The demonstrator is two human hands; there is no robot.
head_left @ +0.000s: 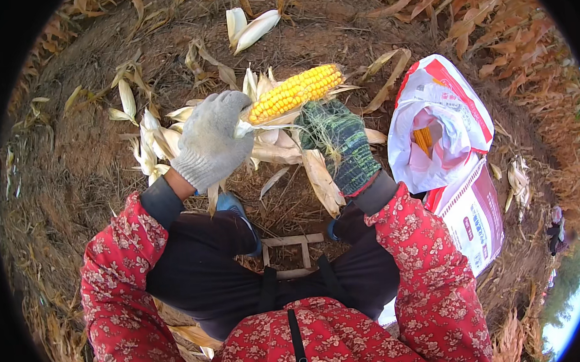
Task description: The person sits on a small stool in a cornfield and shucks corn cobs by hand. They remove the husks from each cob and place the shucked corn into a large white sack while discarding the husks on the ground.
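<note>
corn (296, 94) gripped by the left hand (216, 140) could be dropped if tugged; the right hand's (337, 139) hold cannot be told

Dry stalks (548, 95) border brown, straw-strewn soil (67, 186).

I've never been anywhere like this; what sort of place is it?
Probably a cornfield around harvest: dry, leafy plants at the edges, pale husks strewn about, and a yellow corn cob.
</note>
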